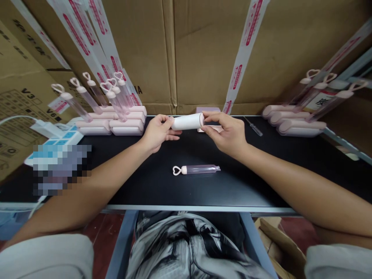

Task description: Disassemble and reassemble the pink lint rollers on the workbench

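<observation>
A white roller (187,121) with a pink end is held level above the black table. My left hand (159,133) pinches its left end between thumb and forefinger, the other fingers spread. My right hand (226,131) grips the pink end on the right, thumb and fingertips closed on it. Below, on the table, lies a clear pinkish tube handle (200,169) with a heart-shaped loop at its left end. Behind the roller and my right hand, a pale pink piece (207,128) is partly hidden.
Several pink rollers with upright heart-topped handles (127,126) stand at the left; others (302,128) stand at the right. A screwdriver (253,126) lies behind my right hand. At the left are a power strip (69,137) and cables. Cardboard boxes (203,50) wall the back.
</observation>
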The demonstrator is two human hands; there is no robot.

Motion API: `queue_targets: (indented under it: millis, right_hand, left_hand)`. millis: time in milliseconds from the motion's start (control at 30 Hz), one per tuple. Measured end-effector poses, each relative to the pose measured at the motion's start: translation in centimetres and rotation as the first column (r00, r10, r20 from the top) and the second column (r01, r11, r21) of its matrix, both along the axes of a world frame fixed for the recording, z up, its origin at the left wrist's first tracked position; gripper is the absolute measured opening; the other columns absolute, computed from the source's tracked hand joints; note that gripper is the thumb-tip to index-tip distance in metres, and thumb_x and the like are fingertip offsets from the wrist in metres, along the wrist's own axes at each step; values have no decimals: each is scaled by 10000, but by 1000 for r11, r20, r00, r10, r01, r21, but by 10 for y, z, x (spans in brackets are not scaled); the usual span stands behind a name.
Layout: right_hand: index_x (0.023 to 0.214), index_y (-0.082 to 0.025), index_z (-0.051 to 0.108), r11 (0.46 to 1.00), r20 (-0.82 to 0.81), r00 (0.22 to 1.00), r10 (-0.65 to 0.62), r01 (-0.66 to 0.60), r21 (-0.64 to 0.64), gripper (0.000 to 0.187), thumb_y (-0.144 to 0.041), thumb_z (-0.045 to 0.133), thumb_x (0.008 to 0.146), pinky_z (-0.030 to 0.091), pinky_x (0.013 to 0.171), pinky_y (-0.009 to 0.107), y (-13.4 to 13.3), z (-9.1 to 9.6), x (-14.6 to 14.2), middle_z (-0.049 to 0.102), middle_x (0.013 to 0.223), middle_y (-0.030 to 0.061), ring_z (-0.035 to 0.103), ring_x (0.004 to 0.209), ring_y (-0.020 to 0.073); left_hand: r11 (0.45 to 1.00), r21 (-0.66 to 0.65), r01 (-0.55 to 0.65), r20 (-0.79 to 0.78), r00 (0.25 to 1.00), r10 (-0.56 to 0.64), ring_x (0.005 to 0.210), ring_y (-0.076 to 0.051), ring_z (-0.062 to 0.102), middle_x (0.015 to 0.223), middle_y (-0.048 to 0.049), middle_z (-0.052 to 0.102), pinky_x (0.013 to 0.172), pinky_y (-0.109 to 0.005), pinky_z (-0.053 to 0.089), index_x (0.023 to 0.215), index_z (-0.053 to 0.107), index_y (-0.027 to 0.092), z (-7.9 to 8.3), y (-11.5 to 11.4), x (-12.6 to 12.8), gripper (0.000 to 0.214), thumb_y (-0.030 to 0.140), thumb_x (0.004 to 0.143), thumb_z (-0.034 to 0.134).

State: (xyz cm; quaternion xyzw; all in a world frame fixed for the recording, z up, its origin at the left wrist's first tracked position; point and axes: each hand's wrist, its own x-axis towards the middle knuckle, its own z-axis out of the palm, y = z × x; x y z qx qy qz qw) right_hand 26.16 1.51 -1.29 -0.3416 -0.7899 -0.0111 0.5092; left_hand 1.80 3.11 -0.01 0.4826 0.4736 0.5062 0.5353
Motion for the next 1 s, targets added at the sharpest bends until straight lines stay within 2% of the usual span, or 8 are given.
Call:
queue_targets:
  millis: [267, 400, 467, 600, 700, 800, 933, 1000]
  right_hand:
    - [1357, -276, 745, 998, -7, 1000, -28, 29, 55, 379, -392, 593, 1029, 546, 1169, 514, 7, -7, -2, 742, 1395, 86, 700, 1315, 313]
    - [1451, -289, 677, 997, 44, 999, 30, -33, 72, 441, -355, 619, 1018, 526, 1191, 509, 4, -4, -9, 688, 1477, 94, 651, 1382, 301]
    - [1480, -310, 649, 995, 99, 992, 83, -88, 46, 457, -293, 570, 1030, 530, 1186, 495, 0, -2, -13, 655, 1521, 78, 638, 1400, 277]
    - [1586, -308, 536, 970, 271, 932, 240, -238, -43, 631, -185, 522, 968, 503, 1211, 498, 1, 5, -8, 573, 1610, 49, 584, 1459, 266]
    - [1599, -266, 518, 994, 330, 941, 71, -40, -101, 705, -188, 575, 900, 496, 1201, 548, 17, 13, 16, 622, 1560, 68, 619, 1416, 315]
    - [1462, -156, 657, 962, 476, 870, -126, 225, -157, 587, -241, 623, 882, 515, 1152, 555, 42, 13, 46, 709, 1436, 145, 669, 1329, 378]
    - [1388, -126, 706, 868, 685, 726, -57, 375, -326, 527, -241, 655, 876, 558, 1062, 454, 65, -1, 72, 753, 1352, 164, 732, 1198, 354]
    - [1365, -143, 714, 835, 687, 726, -37, 400, -377, 514, -223, 676, 859, 561, 1025, 437, 70, -9, 75, 765, 1323, 154, 746, 1142, 339]
  left_hand:
    - [993, -63, 102, -81, 991, -107, 641, -197, 782, 829, -47, 752, 567, -282, 641, 1135, 566, 189, 0, -16, 17, 160, 313, 1042, 604]
    - [964, -62, 258, -191, 945, -265, 644, -218, 771, 867, -68, 743, 523, -284, 602, 1162, 615, 197, -6, -16, 17, 418, 587, 1019, 565]
    - [944, 16, 330, -342, 889, -305, 651, -213, 747, 882, -62, 736, 525, -274, 571, 1212, 628, 206, -10, -14, 14, 564, 683, 913, 674]
    - [927, 146, 346, -563, 800, -210, 908, -239, 736, 1032, -74, 769, 820, -328, 589, 1217, 678, 201, -14, -8, 5, 655, 629, 754, 857]
    - [950, 153, 273, -584, 800, -136, 1020, -257, 712, 1105, -79, 769, 934, -359, 550, 1175, 688, 193, -13, -4, 0, 597, 631, 791, 821]
    - [968, 136, 210, -544, 833, -104, 914, -234, 707, 939, -67, 753, 837, -317, 551, 1075, 678, 195, -13, -2, -3, 509, 613, 818, 814]
    - [979, 114, 171, -479, 873, -97, 683, -185, 641, 712, -34, 659, 614, -257, 499, 984, 649, 210, -13, -2, -6, 433, 603, 867, 787]
    - [982, 69, 176, -460, 879, -126, 567, -146, 567, 689, -18, 629, 504, -236, 431, 1003, 624, 214, -12, -3, -5, 434, 621, 906, 738]
